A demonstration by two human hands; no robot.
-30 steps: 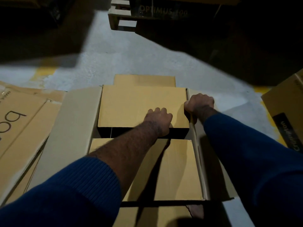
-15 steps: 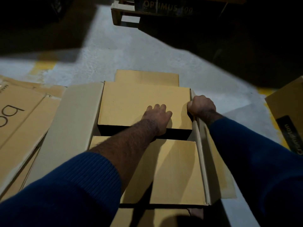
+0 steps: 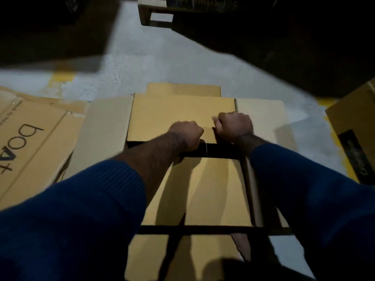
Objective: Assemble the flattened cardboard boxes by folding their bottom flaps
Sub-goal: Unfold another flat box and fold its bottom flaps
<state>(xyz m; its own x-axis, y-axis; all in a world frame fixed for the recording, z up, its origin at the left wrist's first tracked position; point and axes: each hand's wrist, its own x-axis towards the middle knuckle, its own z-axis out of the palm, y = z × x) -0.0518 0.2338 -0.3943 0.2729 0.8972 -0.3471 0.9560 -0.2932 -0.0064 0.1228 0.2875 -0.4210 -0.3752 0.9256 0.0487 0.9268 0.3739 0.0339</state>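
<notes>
Left hand [image 3: 185, 134] and right hand [image 3: 235, 125] — grips clenched — press on the far flap [image 3: 172, 112].

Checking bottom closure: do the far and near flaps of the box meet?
No, a dark open gap separates the far flap from the near flap.

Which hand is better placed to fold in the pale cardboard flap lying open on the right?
Right. The right hand sits beside the hinge of the pale cardboard flap; the left hand is farther from it.
</notes>
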